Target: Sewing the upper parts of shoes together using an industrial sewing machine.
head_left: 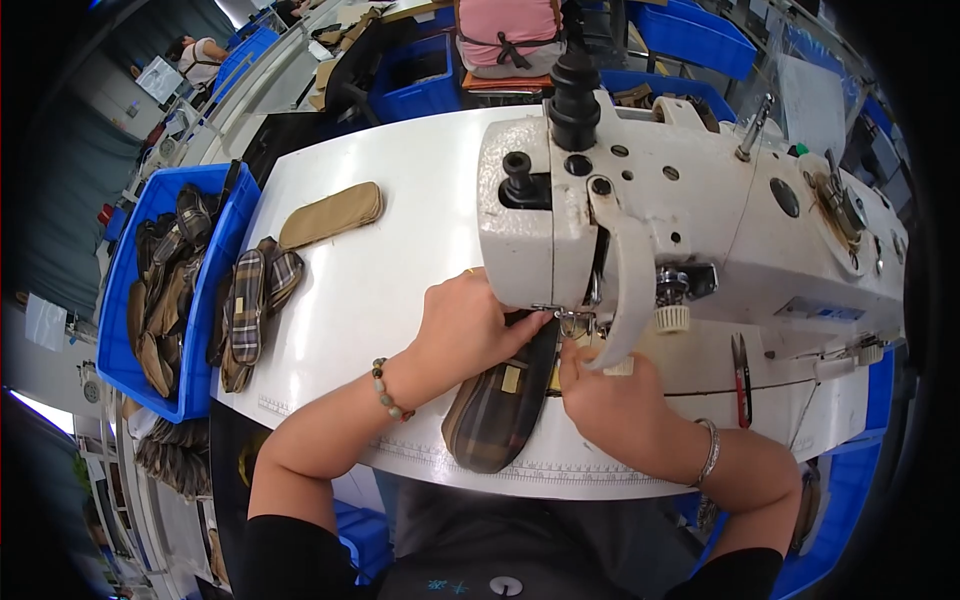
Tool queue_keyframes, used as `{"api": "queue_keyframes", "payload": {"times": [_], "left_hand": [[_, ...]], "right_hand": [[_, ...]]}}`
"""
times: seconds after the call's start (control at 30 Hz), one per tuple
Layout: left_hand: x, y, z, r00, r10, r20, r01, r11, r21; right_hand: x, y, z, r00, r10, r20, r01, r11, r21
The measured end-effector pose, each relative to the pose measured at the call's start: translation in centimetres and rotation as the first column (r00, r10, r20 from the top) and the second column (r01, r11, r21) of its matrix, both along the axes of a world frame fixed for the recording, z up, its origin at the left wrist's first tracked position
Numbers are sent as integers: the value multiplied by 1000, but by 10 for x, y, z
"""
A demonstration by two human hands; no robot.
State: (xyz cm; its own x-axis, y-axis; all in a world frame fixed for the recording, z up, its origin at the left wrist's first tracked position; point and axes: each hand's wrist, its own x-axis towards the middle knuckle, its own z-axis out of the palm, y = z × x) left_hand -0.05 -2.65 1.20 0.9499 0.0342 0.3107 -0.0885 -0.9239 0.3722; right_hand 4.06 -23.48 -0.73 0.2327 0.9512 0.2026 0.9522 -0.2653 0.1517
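A long, rounded plaid fabric piece [490, 420], brown and dark grey with a small tan tab, lies below the presser foot [578, 325] of a white sewing machine [700, 200]. My left hand [465, 325] is closed at its far end, thumb and fingers pressing the dark edge just left of the foot. On the other side, my right hand [615, 395] has its fingers curled together close to the needle area, by the fabric's right edge. What its fingertips pinch is hidden by the hand and the machine's white lever [628, 290].
Red-handled thread snips [741, 385] lie right of my right hand. At the left, plaid pieces [250, 305] rest beside a blue bin [190, 395] of similar ones. A stack of tan pieces [333, 215] sits farther back. A printed ruler strip [590, 488] follows the table's front edge.
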Motion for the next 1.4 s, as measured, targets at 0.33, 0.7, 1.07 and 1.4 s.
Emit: {"api": "queue_keyframes", "payload": {"times": [0.33, 0.7, 1.07, 1.4], "left_hand": [[5, 12, -29, 1000, 1, -19, -6, 971, -237], [-20, -4, 5, 989, -149, 4, 148, 984, 103], [-29, -15, 7, 940, -333, -72, 335, 867, 369], [-20, -8, -6, 951, -267, -158, 300, 919, 255]], "right_hand": [[-19, 5, 4, 945, 328, 16, -317, 899, 302], [-15, 6, -3, 954, 296, 55, -301, 941, 157], [-20, 4, -3, 965, 250, 82, -259, 956, 141], [-13, 8, -6, 978, 195, 68, -204, 965, 163]]}}
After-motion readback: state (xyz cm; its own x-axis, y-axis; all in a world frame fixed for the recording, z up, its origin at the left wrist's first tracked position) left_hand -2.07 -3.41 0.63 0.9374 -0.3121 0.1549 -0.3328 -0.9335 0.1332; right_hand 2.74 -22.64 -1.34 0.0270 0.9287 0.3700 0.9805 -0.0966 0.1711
